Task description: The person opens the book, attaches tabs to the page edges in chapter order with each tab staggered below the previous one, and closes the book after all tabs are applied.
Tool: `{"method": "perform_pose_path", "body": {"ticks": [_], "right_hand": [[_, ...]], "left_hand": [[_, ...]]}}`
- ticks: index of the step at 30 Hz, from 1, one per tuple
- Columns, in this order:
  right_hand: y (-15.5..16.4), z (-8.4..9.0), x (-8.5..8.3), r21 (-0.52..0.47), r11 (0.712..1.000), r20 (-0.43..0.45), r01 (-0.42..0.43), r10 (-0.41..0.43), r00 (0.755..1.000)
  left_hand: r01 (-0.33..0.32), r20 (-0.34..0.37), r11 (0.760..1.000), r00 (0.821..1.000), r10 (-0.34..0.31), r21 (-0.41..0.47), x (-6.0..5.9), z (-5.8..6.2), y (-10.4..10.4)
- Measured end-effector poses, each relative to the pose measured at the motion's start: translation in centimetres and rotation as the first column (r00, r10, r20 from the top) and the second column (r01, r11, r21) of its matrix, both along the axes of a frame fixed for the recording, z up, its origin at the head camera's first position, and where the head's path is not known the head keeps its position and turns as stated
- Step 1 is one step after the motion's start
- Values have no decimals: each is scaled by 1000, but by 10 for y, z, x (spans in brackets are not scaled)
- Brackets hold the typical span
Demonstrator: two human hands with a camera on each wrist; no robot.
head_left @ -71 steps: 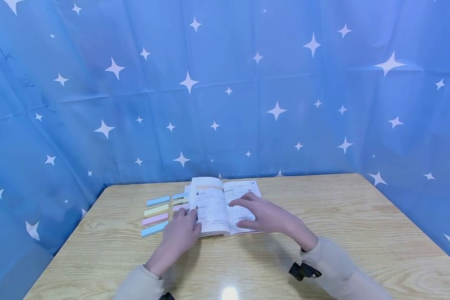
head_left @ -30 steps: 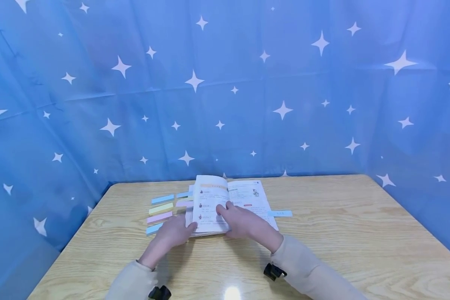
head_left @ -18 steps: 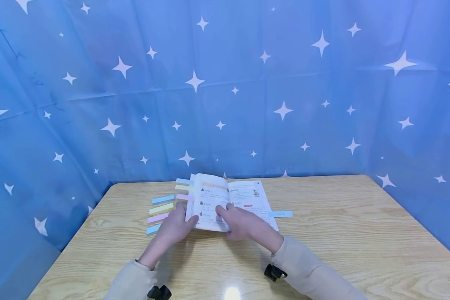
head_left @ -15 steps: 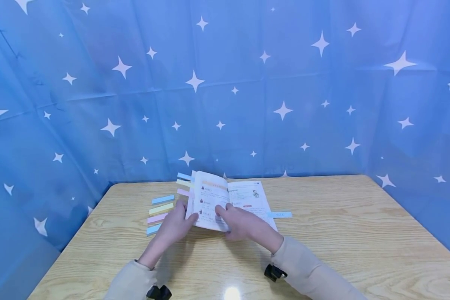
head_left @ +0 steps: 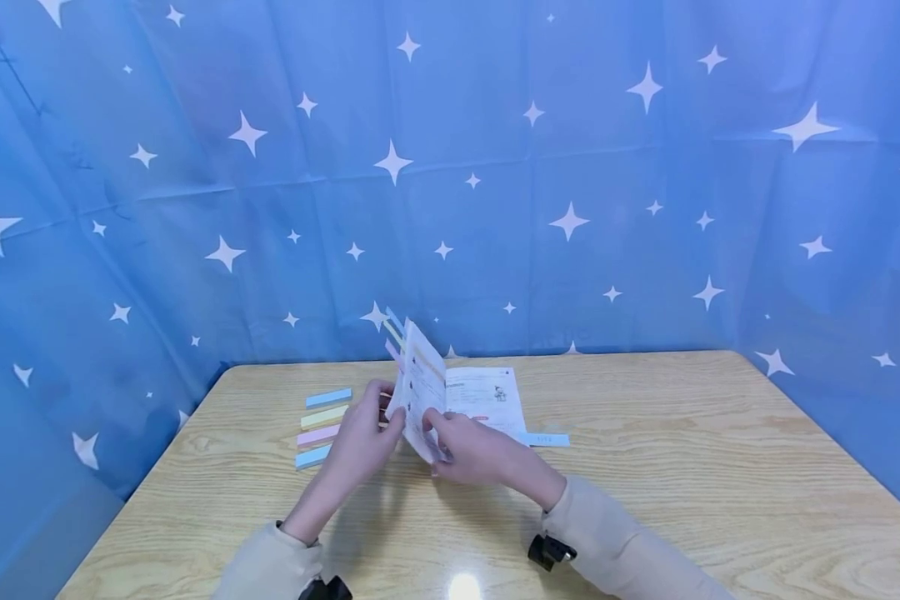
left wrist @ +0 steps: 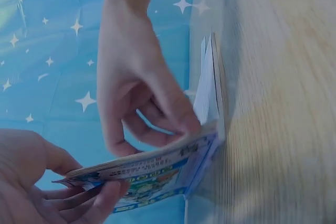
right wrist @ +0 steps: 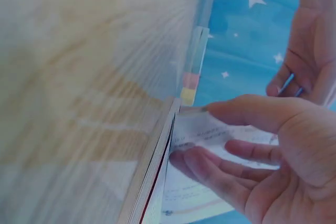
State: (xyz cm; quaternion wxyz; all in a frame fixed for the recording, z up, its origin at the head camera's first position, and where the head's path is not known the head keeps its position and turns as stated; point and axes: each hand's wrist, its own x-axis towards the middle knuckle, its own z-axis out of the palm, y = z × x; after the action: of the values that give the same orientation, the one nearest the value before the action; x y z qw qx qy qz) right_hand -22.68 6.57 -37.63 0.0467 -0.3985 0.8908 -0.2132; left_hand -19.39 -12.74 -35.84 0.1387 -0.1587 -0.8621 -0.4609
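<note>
An open book (head_left: pixel 486 387) lies on the table in the head view, its left part lifted nearly upright. My left hand (head_left: pixel 363 433) grips the outer edge of this raised part, thumb on the page side. In the left wrist view the colourful printed cover (left wrist: pixel 152 184) shows between its fingers. My right hand (head_left: pixel 472 450) pinches the lower edge of the raised pages close to the spine; the right wrist view shows its thumb and fingers on either side of a white page (right wrist: pixel 184 190). Yellow, pink and blue sticky tabs (head_left: pixel 394 332) stick out from the raised pages.
Left of the book, several sticky-note pads lie in a column, including a blue pad (head_left: pixel 328 398), a yellow pad (head_left: pixel 324 416) and a pink pad (head_left: pixel 318 435). A blue tab (head_left: pixel 547 440) juts from the book's right side. A starry blue curtain (head_left: pixel 450 208) hangs behind the table.
The book's left part has swung up from lying nearly flat, tabs rising with it. My left hand moved up and inward with it; my right hand came from over the right page to the lower edge.
</note>
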Motion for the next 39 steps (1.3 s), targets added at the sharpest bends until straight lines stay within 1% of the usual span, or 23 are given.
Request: {"method": "perform_pose_path", "body": {"ticks": [3, 6, 8, 10, 13, 16, 19, 21, 25, 27, 30, 32, 35, 39], "right_hand": [[3, 1, -4, -70, 997, 38, -23, 26, 999], [5, 3, -6, -167, 986, 8, -20, 21, 1000], [6, 5, -6, -252, 968, -6, 10, -12, 1000], [6, 7, -6, -344, 936, 10, 69, -70, 998], [5, 10, -4, -470, 866, 70, 169, -155, 985], [5, 13, -3, -554, 797, 108, 240, -217, 970], [7, 16, -2, -591, 760, 115, 271, -253, 961], [7, 18, -1, -605, 744, 111, 284, -274, 955], [11, 23, 1, -621, 736, 72, 269, -288, 955], [15, 25, 1, -623, 742, 41, 248, -286, 957], [22, 30, 2, -608, 762, 7, 222, -274, 962], [28, 32, 3, -582, 784, -10, 216, -273, 962], [36, 32, 6, -533, 819, -51, 214, -284, 958], [46, 30, 10, -471, 852, -103, 228, -310, 945]], "left_hand": [[47, -39, 999, 998, -48, -9, 1, -1, 5], [91, -49, 996, 995, -92, -18, 2, -4, 11], [121, -61, 992, 991, -123, -34, 2, -5, 14], [151, -68, 987, 986, -154, -47, 3, -7, 17], [185, -85, 980, 978, -191, -75, 3, -8, 21], [198, -91, 975, 974, -207, -100, 3, -10, 24], [201, -82, 971, 974, -212, -128, 4, -13, 27], [204, -77, 969, 973, -216, -143, 5, -15, 29], [219, -75, 963, 970, -232, -159, 5, -18, 31], [227, -67, 959, 968, -241, -171, 4, -20, 32], [231, -53, 949, 967, -248, -216, 2, -22, 33], [235, -32, 937, 967, -251, -260, 0, -24, 33], [237, -4, 915, 968, -252, -327, -3, -27, 34], [245, 29, 878, 966, -256, -411, -5, -30, 35]]}}
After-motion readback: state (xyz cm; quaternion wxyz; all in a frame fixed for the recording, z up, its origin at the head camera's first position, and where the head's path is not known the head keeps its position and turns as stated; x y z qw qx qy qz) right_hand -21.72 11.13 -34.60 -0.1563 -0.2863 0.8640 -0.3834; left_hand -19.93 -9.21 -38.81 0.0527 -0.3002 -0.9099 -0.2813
